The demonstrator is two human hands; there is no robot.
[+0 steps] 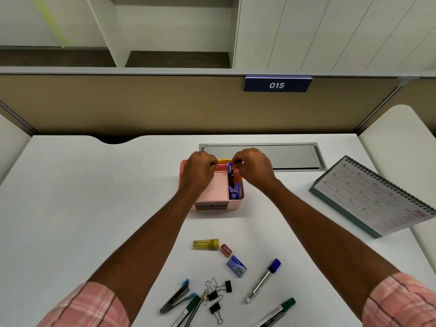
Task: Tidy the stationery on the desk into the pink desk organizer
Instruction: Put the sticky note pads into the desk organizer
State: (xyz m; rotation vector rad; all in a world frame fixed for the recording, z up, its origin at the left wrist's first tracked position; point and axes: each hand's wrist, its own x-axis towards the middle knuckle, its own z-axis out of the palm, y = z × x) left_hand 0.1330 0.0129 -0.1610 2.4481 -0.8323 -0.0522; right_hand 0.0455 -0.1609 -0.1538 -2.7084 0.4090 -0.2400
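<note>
Hands, left (199, 169) and right (253, 167), curled over pink organizer (212, 192); grip unclear

Both hands, the left (200, 169) and the right (253, 168), are curled over the back of the pink organizer (213, 192), hiding its rear compartments and their own fingertips, so what they pinch cannot be made out. The left forearm also covers the organizer's left wall. At the bottom edge the two green-capped markers (276, 313) and the pencil (194, 310) are cut off, and the calendar's (375, 197) print is too small to read.
</note>
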